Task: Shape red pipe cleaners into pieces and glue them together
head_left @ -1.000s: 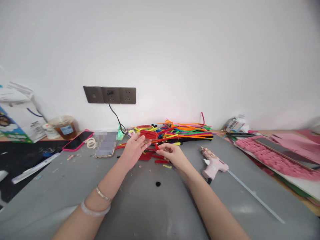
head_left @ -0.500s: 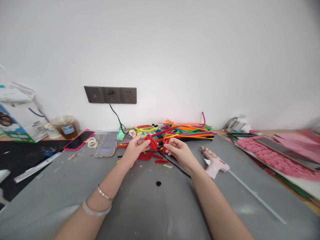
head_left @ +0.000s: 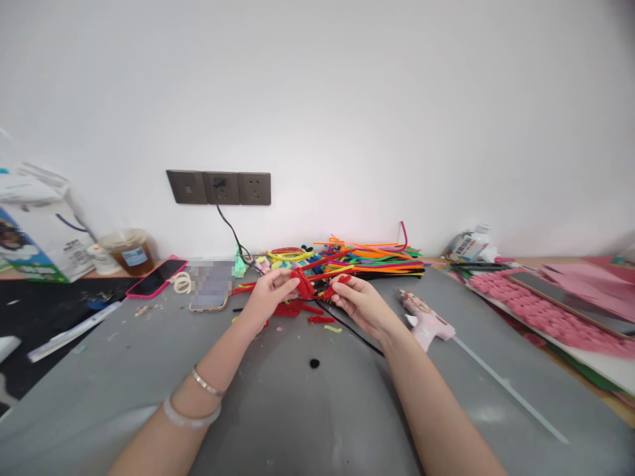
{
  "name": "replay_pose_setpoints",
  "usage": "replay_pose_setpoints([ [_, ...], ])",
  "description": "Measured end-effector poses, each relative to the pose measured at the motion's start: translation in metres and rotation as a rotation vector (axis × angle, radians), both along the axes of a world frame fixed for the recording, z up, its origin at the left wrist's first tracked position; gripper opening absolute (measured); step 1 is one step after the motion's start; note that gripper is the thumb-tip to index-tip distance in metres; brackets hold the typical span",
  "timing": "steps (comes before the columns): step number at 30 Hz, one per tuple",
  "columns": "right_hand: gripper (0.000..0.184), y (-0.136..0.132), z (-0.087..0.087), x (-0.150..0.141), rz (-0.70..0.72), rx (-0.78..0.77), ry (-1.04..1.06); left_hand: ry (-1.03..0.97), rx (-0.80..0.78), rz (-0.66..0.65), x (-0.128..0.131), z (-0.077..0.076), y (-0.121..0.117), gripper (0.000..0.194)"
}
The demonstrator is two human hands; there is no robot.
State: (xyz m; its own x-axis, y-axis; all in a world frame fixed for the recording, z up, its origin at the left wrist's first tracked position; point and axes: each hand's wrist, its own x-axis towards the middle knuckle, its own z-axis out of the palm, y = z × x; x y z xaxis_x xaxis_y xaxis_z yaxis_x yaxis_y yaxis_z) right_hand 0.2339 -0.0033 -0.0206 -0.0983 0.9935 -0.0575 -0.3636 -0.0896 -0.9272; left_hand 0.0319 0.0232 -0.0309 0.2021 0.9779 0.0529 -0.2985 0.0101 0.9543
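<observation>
Between thumb and fingers, my left hand [head_left: 270, 296] pinches a red pipe-cleaner piece [head_left: 303, 283] made of several strands side by side. A short gap to its right, my right hand [head_left: 361, 304] is closed on a smaller red pipe-cleaner piece [head_left: 340, 284], its shape partly covered by the fingertips. Both hands are raised a little over the grey table mat [head_left: 278, 410]. Below them lie more red pipe-cleaner pieces [head_left: 290, 309] and a short yellow scrap [head_left: 333, 328]. Behind is a heap of coloured pipe cleaners [head_left: 381, 264].
A pink glue gun [head_left: 429, 327] with a long glue stick [head_left: 510, 391] lies at the right. Its black cable [head_left: 354, 328] passes under my right hand. Two phones, one pink-edged phone [head_left: 157, 279], a drink cup [head_left: 129, 253] and a tape roll [head_left: 182, 283] sit left. A black dot [head_left: 314, 363] lies in front.
My left hand has turned from lying over the red piece to pinching it upright. My right hand has risen slightly, and its small red piece has tilted from upright to slanting right.
</observation>
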Motion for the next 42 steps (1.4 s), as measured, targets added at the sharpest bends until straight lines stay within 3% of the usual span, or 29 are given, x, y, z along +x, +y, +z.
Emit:
replay_pose_setpoints([
  [6,0.043,-0.003,0.001,-0.002,0.028,0.074,-0.134,-0.012,0.006,-0.007,0.000,-0.001,0.000,0.029],
  [17,0.037,0.000,0.002,0.005,0.022,0.059,-0.012,-0.051,-0.044,-0.014,-0.001,0.002,0.000,0.029],
  [25,0.032,0.003,-0.004,0.010,-0.022,0.084,-0.156,-0.010,-0.104,-0.047,-0.002,0.007,-0.002,0.027],
  [35,0.036,-0.001,0.005,0.013,0.038,0.018,-0.135,0.048,-0.128,-0.060,-0.004,0.008,-0.002,0.038],
  [42,0.032,-0.001,0.004,0.018,0.099,0.121,-0.258,0.096,-0.128,-0.101,-0.004,0.006,-0.002,0.044],
])
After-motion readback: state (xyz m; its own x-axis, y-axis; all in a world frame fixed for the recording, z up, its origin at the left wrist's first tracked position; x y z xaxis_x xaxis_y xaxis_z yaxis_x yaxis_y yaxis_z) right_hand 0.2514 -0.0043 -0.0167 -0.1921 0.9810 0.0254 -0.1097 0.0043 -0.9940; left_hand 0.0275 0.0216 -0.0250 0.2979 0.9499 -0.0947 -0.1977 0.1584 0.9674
